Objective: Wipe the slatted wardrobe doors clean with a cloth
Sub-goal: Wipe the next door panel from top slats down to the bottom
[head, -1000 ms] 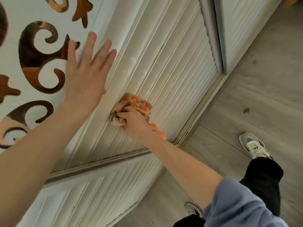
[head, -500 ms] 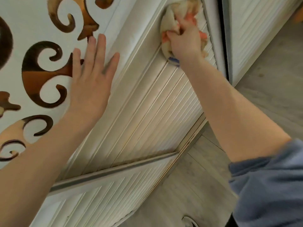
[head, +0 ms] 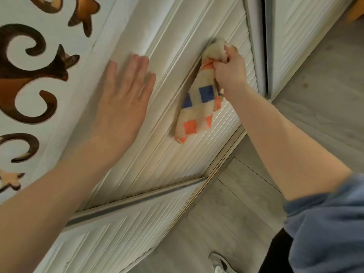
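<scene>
- Soft, even indoor light, fairly bright, with a slightly warm cast on the white slatted door [head: 177,158].
- A pale sheen runs along the slats just below the cloth [head: 199,107]; a thin dark shadow hugs the cloth's left edge.
- The right hand [head: 230,69] and the cloth's top look slightly smeared.
- The wide lens tilts and splays straight door edges toward the corners; the sleeve [head: 325,233] looks soft.

The grey plank floor [head: 315,99] carries the white slatted wardrobe doors [head: 167,174] along its edge; a pale shoe [head: 219,265] stands on it.
</scene>
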